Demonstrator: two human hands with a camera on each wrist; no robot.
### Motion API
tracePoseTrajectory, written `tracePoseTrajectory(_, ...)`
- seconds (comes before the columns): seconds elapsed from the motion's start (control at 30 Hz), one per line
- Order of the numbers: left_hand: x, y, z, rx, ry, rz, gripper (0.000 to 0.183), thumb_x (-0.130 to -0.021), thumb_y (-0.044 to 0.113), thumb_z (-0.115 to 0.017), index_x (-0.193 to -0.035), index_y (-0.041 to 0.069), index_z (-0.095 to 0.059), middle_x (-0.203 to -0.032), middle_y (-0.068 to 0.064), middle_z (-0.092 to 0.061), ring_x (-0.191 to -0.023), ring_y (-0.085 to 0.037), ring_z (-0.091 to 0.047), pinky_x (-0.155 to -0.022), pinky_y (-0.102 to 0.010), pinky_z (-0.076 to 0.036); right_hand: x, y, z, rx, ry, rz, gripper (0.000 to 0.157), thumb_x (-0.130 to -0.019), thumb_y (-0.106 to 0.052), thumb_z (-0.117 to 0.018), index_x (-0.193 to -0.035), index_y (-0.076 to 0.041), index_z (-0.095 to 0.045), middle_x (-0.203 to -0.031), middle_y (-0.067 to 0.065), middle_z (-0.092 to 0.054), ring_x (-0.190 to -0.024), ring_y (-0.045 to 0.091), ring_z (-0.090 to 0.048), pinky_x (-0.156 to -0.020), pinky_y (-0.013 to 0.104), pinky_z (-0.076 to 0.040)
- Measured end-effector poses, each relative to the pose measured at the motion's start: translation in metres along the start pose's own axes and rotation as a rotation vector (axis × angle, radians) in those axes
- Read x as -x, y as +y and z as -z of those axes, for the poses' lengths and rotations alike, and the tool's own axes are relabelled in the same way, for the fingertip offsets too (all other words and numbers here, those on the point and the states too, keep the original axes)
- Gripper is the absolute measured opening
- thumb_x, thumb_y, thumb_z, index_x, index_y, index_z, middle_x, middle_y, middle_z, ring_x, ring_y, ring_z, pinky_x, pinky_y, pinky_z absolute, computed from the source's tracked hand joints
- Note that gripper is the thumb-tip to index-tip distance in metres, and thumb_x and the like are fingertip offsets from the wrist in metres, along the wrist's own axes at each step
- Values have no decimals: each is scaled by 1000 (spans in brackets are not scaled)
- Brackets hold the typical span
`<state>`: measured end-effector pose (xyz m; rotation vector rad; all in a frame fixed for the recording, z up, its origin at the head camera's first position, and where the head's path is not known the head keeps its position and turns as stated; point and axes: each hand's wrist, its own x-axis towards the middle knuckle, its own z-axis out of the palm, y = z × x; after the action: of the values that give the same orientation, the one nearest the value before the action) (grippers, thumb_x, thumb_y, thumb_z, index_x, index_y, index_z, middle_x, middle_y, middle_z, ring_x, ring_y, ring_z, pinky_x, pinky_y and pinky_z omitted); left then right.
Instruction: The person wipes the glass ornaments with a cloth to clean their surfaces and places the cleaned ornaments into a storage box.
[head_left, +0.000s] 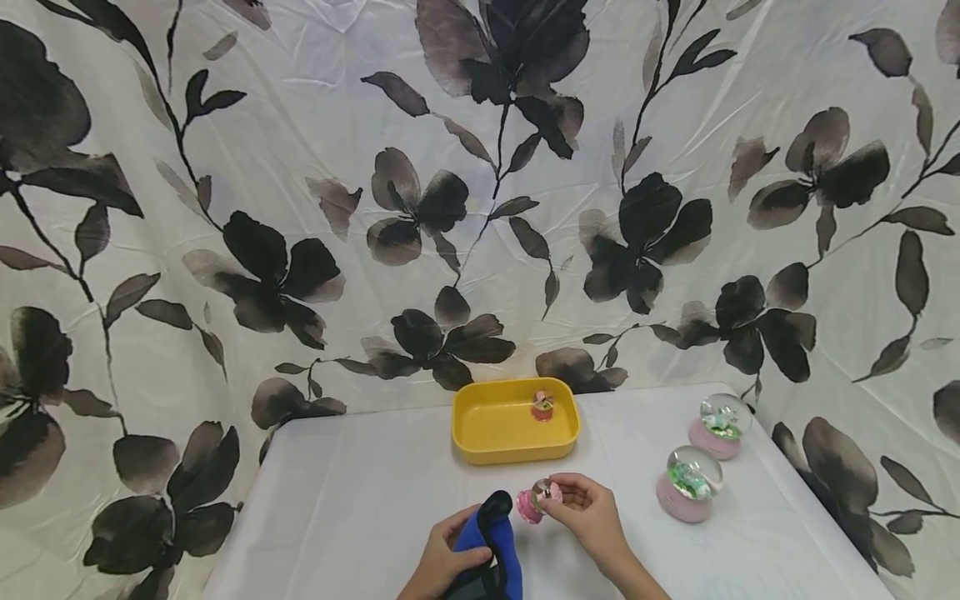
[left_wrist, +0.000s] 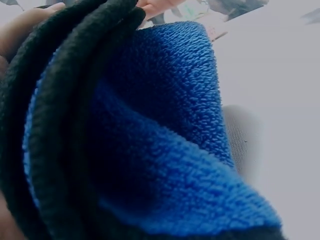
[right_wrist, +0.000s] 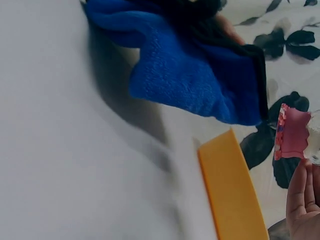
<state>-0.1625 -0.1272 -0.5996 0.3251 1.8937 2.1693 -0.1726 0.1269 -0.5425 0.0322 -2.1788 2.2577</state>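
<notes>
My left hand [head_left: 444,557] grips a folded blue cloth [head_left: 504,546] with black edging, held above the white table. Close-up in the left wrist view, the cloth [left_wrist: 175,65] looks fluffy and covers most of that hand. Just right of it, my right hand [head_left: 592,512] pinches a small snow globe [head_left: 531,504] with a pink base, by its clear dome. In the right wrist view the globe's pink base [right_wrist: 294,132] points toward the cloth [right_wrist: 185,70], with a gap between them.
Behind the hands stands a yellow tray [head_left: 480,454] with one small globe figure [head_left: 542,406] in its right part. Two larger snow globes on pink bases, a nearer one [head_left: 686,500] and a farther one [head_left: 716,437], stand at the right. A floral curtain [head_left: 540,275] hangs behind the table.
</notes>
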Motion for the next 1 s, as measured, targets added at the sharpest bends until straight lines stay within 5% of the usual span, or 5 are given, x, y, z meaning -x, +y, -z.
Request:
tracePoseTrajectory(0.63,3,4,1,-4,91,29,64,-82,10,-76,-136,-9,-47,-122,-19,-62,-105,-22,-63,-88,-27,-49,-71,-12,-7,176,85,111,42,-74,-27,-85,-106,-4,-71,-94,7,-68,-80,22,-61,-65,22,-53)
tracePoseTrajectory(1.0,4,3,2,-10,99,70,63,-82,12,-76,-137,-5,-49,-124,-17,-62,-107,-24,-62,-90,-30,-49,-111,-26,-24,206,86,133,42,-75,-20,-85,-108,1,-70,-96,9,-66,-82,19,-59,-67,18,-50)
